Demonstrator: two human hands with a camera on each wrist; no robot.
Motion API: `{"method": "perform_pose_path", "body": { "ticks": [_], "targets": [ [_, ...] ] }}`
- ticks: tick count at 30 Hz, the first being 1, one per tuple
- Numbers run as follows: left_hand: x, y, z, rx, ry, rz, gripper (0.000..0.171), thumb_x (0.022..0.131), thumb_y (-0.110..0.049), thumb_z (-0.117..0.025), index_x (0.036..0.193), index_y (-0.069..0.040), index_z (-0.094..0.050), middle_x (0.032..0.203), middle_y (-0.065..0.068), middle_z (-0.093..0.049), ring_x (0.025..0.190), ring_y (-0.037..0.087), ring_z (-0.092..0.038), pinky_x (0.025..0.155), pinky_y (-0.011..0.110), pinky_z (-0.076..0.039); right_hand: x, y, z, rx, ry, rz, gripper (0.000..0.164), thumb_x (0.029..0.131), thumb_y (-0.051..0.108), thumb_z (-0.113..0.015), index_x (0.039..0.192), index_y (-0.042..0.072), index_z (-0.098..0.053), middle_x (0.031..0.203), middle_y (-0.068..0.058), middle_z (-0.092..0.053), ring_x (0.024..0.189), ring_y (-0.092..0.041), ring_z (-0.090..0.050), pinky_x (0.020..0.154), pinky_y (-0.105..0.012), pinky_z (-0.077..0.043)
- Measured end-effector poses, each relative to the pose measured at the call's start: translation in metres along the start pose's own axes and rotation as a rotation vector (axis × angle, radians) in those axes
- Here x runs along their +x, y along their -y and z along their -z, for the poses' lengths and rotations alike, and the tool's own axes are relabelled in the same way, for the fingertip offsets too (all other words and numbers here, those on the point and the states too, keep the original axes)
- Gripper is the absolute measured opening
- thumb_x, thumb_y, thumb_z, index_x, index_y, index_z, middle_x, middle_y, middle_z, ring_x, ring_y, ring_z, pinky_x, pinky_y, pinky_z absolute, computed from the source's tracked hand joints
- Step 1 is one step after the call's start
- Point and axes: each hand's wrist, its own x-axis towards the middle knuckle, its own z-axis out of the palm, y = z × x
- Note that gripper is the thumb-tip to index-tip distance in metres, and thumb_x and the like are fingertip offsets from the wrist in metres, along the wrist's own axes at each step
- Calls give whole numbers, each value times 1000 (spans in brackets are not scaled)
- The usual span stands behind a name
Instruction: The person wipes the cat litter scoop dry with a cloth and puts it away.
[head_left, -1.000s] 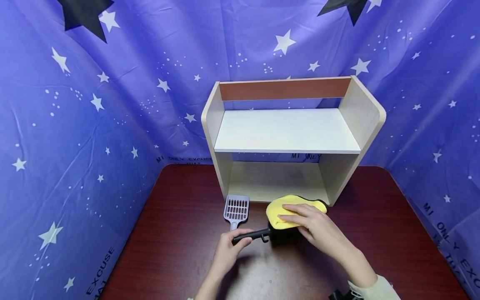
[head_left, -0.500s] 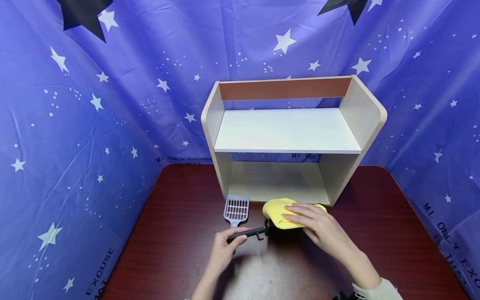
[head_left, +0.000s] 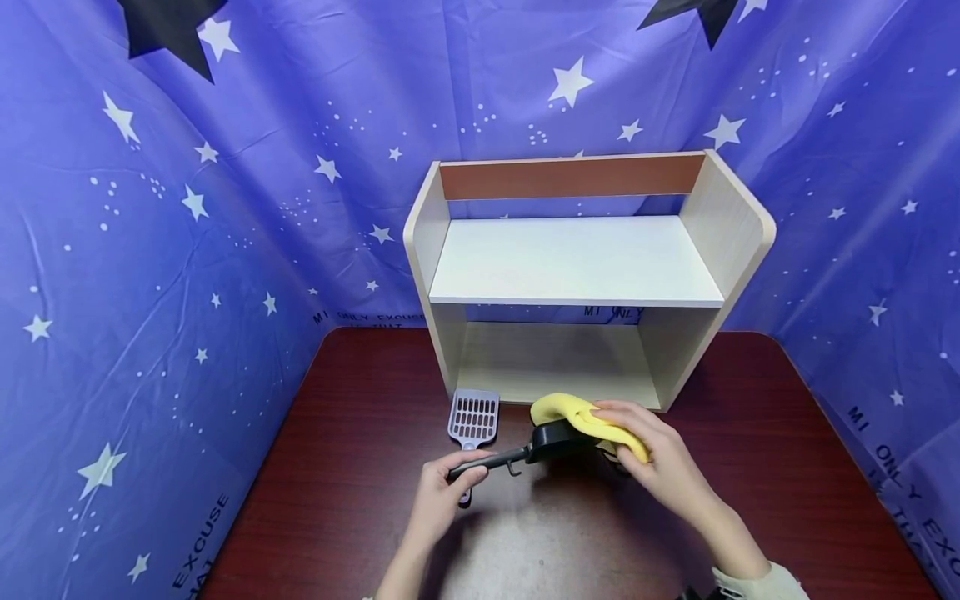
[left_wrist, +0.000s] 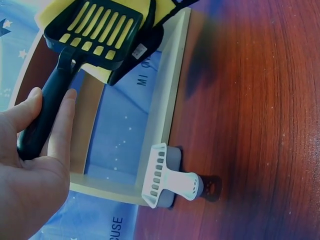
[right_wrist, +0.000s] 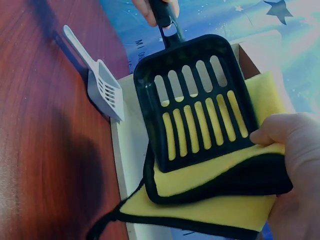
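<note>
A black slotted litter scoop is lifted off the table, its handle gripped between the thumb and fingers of my left hand. In my right hand is a yellow cloth with black edging, folded against the underside and front end of the scoop's head. The right wrist view shows yellow through the scoop's slots and my thumb at its front rim. A light grey litter scoop lies on the table beyond my left hand. The fingers behind the cloth are hidden in the right wrist view.
A two-tier wooden shelf unit stands at the back of the dark red table. Its lower front edge is just beyond the cloth. Blue star-printed curtains hang at the back and both sides.
The black scoop has come up and tilted, with its head now showing from under the cloth. My left hand moved slightly left. My right hand shifted right and now grips the cloth around the head's edge.
</note>
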Motion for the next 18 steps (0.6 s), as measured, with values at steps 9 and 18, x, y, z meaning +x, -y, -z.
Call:
{"method": "perform_pose_path", "body": {
  "ticks": [9, 18],
  "targets": [
    [2, 7, 3, -102, -8, -7, 25, 86, -11, -67, 106, 3, -68, 105, 17, -69, 89, 10, -66, 77, 23, -55, -10, -5, -3, 260, -41, -229, 55, 77, -16, -65, 127, 1, -54, 114, 0, -61, 88, -3, -55, 67, -14, -47],
    [1, 6, 5, -87, -6, -27, 26, 87, -10, -66, 108, 5, -67, 105, 21, -68, 85, 6, -64, 72, 19, -54, -15, -9, -8, 506, -39, -359, 43, 84, -11, -61, 125, -10, -49, 107, 1, -64, 87, -4, -61, 69, -18, -53]
  ]
}}
